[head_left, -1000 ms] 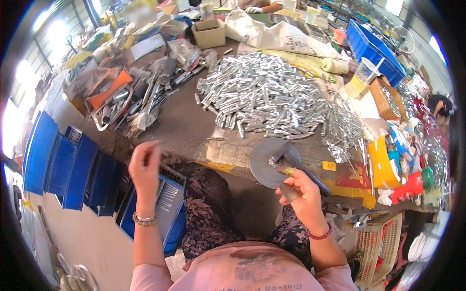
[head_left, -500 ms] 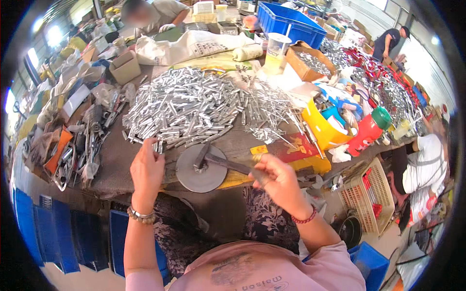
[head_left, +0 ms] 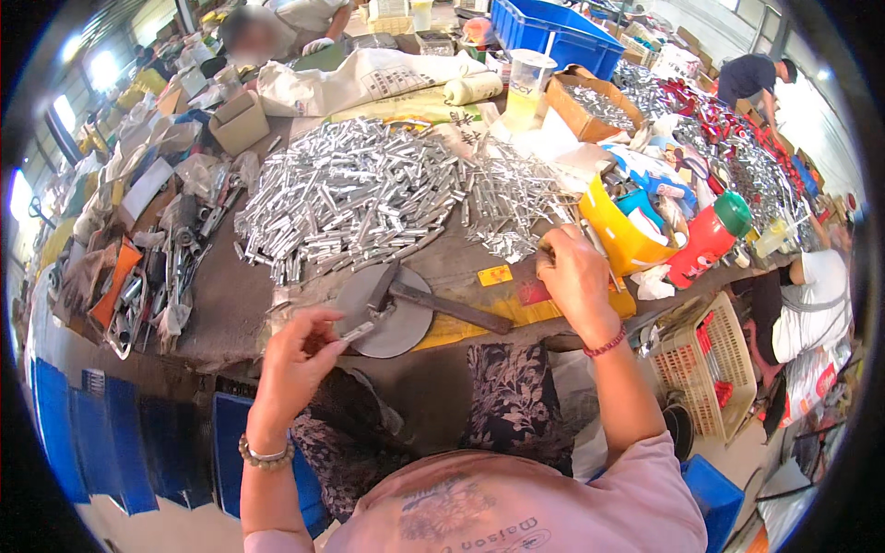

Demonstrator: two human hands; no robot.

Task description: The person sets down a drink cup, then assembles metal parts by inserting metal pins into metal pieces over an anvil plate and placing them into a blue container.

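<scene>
Between the thumb and fingers of my left hand (head_left: 300, 361) is a short silver metal tube (head_left: 358, 332), held at the near left rim of a round grey metal disc (head_left: 406, 336). A hammer (head_left: 452, 309) lies with its head on the disc and its wooden handle pointing right. My right hand (head_left: 579, 281) is at the near right edge of a heap of thin metal rods (head_left: 512, 198), its fingers closed together; whatever they pinch is too small to make out. Beyond the disc spreads a large pile of short silver tubes (head_left: 350, 198).
To the right stand a yellow container (head_left: 618, 230) with odds and ends and a red bottle with a green cap (head_left: 710, 240). Metal parts and bags (head_left: 157, 267) crowd the left side. A blue crate (head_left: 553, 37) and a co-worker (head_left: 286, 28) are at the far side.
My right hand has let go of the hammer and moved right and away to the thin rods. My left hand has come back toward me, now with a tube in its fingers.
</scene>
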